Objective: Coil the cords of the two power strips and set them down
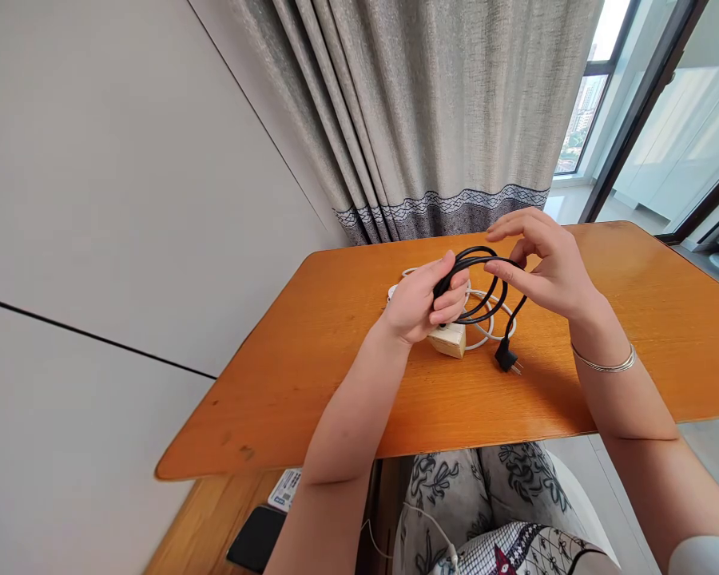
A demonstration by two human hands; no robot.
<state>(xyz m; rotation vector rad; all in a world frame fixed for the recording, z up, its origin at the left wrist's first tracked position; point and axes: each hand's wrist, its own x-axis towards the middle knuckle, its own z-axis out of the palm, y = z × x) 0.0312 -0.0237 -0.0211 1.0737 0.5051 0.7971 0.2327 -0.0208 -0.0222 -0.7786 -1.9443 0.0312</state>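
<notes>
Left hand [423, 307] clamps black cable [485, 291] coils so loops stay bundled, above table [311, 351]; right hand [545, 267] pinches top loop, guiding it. Plug [507, 357] dangles onto tabletop. White cord [491, 319], beige block [449, 339] underneath.

Daylight pours in from the window [593, 104] on my right, so everything is bright and evenly lit; the glass is nearly washed out; my arms throw soft shadows on the orange table [311, 375], which has a mild sheen; focus is sharp throughout; the wide lens bends the wall [96, 200] and table edges outward.
</notes>
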